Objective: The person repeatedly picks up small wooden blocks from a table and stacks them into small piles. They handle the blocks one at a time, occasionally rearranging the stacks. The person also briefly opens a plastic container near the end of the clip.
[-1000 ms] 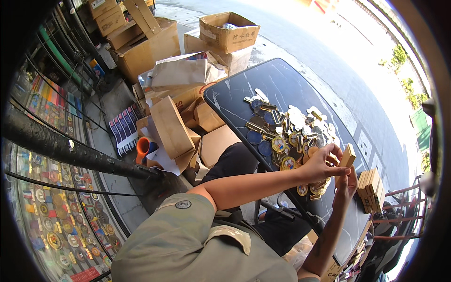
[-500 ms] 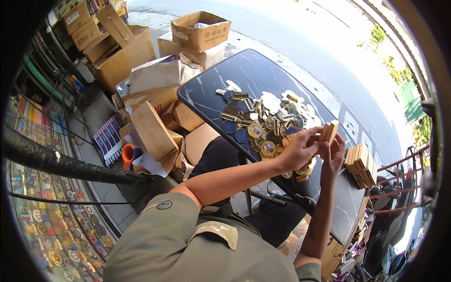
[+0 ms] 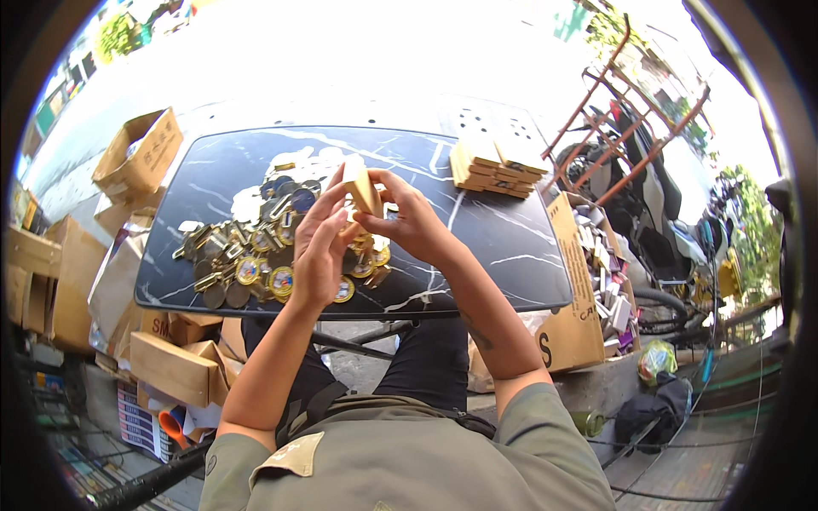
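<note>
Between both hands, above the dark marble-patterned table (image 3: 503, 251), is a small flat tan block (image 3: 364, 192) held up on end. My left hand (image 3: 319, 255) is closed around its left side with the fingers pointing up. Fingers of my right hand (image 3: 407, 218) pinch it from the right. Beneath and left of the hands lies a loose heap of round gold-rimmed medallions (image 3: 247, 271), dark discs (image 3: 302, 201) and narrow gold bars. Part of that heap is hidden by my left hand. Similar tan blocks are stacked (image 3: 494, 170) at the table's far right.
Cardboard boxes (image 3: 175, 366) crowd the left side, with an open carton (image 3: 141, 153) beyond them. Right of the table stands a carton full of small boxes (image 3: 601, 289). A rusty metal frame (image 3: 630, 119) and a parked motorbike (image 3: 639, 187) are farther right.
My view has swung right, so the table now lies straight ahead of me. Both hands still hold the tan block; it now appears further left in the picture.
</note>
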Tool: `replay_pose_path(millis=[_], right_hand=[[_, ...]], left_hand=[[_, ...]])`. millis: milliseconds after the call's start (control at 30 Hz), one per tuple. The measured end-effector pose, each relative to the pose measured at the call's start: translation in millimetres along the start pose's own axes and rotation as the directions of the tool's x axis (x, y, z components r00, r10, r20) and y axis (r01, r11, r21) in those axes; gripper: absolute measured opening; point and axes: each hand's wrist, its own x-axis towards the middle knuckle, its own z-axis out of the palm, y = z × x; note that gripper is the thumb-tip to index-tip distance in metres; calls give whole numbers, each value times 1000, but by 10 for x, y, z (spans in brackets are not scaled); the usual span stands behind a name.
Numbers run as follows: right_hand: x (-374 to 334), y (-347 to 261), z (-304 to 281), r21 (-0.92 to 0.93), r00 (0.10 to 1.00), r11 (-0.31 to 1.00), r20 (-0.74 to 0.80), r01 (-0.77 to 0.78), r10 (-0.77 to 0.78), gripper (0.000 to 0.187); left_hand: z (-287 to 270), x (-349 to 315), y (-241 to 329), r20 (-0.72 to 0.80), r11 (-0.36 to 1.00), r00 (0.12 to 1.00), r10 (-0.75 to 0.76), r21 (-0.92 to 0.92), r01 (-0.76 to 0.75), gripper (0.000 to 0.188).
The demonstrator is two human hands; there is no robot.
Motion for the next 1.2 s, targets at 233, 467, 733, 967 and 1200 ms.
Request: replay_pose_path(millis=[233,467,733,967,1200], right_hand=[[-478,128,-676,-204,990,978,-141,-51,23,46],[-1429,441,-1807,-216,794,765,-172,-607,582,41],[-682,331,-1713,-483,835,689,-415,-540,362,68],[-276,815,-1214,-597,857,647,-480,-474,186,64],[-405,766,-1237,-306,857,881,-481,-361,184,47]], left_hand=[[-27,-91,177,103,846,992,68,522,-112,56],[-16,-55,319,116,843,993,-12,535,-52,34],[416,806,-75,332,747,858,-393,659,87,29],[608,2475,-1633,-14,527,856,-517,783,331,99],[448,2590,-1901,105,377,740,-665,902,211,91]])
